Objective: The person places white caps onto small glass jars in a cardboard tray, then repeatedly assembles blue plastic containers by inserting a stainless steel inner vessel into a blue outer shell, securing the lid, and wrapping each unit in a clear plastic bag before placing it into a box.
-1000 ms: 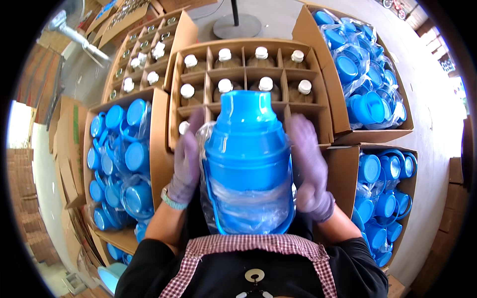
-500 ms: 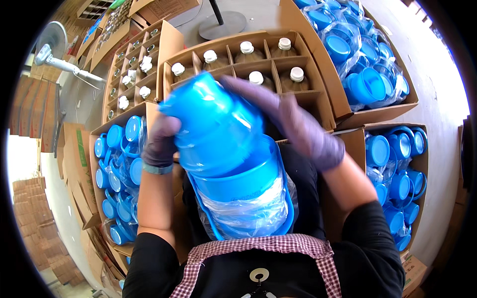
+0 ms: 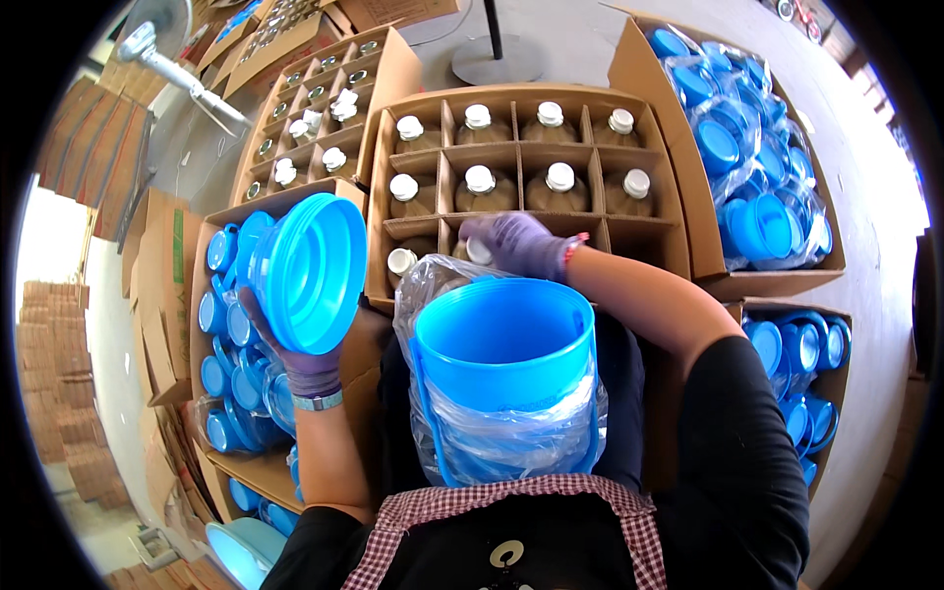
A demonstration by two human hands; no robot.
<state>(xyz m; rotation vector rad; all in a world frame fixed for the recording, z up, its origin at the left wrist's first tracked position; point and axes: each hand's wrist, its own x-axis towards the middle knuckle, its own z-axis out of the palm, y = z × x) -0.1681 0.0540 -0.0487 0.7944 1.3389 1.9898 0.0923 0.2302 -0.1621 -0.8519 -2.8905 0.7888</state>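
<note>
My left hand (image 3: pixel 311 368), in a purple glove, holds a blue plastic bowl (image 3: pixel 317 270) tilted on its side, its open mouth facing right. It seems to be several nested together, judging by the ridged rims. My gloved right hand (image 3: pixel 526 244) closes around the top of a bottle (image 3: pixel 479 252) with a white cap, in the near row of a divided carton (image 3: pixel 629 236). Between my legs stands a blue bucket (image 3: pixel 506 379), mouth up, its handle hanging down. Clear plastic film wraps its lower part. Its inside looks dark and its bottom is hidden.
Cartons of blue lidded mugs stand at left (image 3: pixel 218 315) and right (image 3: pixel 792 344). Another carton (image 3: pixel 777 280) at the far right holds bagged blue mugs. Behind left is a carton of bottles (image 3: pixel 393 84). A fan (image 3: pixel 162 59) and a round stand base (image 3: pixel 497 61) are farther back.
My left hand has carried the blue bowl leftward, away from above the bucket, and turned its mouth right. My right hand has left the bowl and moved onto a bottle in the carton.
</note>
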